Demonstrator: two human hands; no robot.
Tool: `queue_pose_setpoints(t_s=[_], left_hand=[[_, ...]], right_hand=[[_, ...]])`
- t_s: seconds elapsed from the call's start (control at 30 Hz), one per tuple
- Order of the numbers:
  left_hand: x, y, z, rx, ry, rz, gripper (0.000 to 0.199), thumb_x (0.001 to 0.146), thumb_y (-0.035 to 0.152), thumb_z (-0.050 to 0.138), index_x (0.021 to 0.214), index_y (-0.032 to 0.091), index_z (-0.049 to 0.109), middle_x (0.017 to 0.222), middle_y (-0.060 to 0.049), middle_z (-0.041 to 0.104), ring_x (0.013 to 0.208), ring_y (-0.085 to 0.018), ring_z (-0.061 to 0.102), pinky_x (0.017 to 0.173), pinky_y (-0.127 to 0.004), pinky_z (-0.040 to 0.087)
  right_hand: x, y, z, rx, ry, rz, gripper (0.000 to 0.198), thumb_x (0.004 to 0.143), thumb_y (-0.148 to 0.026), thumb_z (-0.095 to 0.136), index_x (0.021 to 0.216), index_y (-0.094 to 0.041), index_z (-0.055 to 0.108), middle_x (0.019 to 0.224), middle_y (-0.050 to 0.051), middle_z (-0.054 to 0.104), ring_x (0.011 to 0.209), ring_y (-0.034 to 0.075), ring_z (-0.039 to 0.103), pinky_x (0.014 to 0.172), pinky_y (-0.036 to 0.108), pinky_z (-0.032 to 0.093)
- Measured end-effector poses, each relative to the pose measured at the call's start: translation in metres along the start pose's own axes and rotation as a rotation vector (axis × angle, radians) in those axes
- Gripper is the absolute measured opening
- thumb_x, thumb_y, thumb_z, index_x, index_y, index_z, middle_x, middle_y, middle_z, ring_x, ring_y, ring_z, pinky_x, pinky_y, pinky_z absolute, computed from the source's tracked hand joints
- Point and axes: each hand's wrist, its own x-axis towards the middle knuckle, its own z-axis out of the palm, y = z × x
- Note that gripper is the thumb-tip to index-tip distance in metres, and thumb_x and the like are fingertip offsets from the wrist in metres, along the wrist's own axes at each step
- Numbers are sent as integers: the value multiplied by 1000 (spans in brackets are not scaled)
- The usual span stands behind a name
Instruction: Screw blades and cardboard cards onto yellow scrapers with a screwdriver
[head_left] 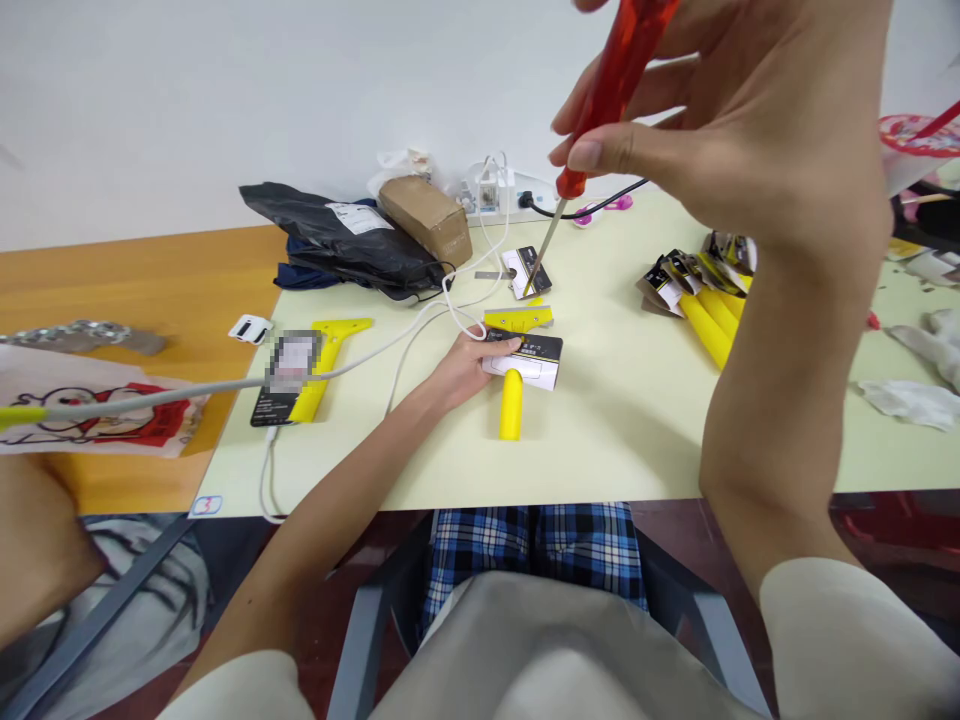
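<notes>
My right hand (720,130) is raised close to the camera, its fingers closed round the red handle of a screwdriver (619,80). The metal shaft slants down and left across the view of a black-and-white card (525,275); I cannot tell whether the tip touches anything. Low on the table, my left hand (469,365) grips a yellow scraper (511,405) and the black-and-white packaging card (546,365) around it. The thumb lies over the card, and the scraper's wide head with its screws points away from me. A thin grey blade (489,275) lies beyond.
Left of my arm are a second yellow scraper (326,365) and a phone (274,405) with white cables. A black plastic bag (337,240), cardboard box (431,220) and power strip (510,190) line the wall. Several carded scrapers (709,320) are piled right, near crumpled tissues (911,400).
</notes>
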Motion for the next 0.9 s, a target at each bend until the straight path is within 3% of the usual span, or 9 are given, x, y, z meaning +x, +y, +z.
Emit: queue_pose_setpoints(t_s=[0.1,0.3,0.9], left_hand=[[-1,0,0,11,0,4,32,78,21,101,107,15,89,119,-13,88,103,-27,83,101,-38,61],[-2,1,1,21,-3,-2,31,78,21,101,106,15,88,117,-13,88,106,-29,83,101,-41,61],[-1,1,0,14,-11,3,30,78,22,101,105,15,89,116,-11,88,101,-26,82,97,-37,61]], right_hand=[[1,3,9,85,12,-54,52,85,-27,94,134,-26,76,104,-6,83,102,20,85,88,31,76],[1,3,27,93,-94,-120,44,89,-22,88,131,-30,75,107,-6,76,106,19,82,90,33,74],[5,14,27,61,-78,-137,44,87,-25,91,127,-32,76,98,-6,72,97,16,81,84,24,72]])
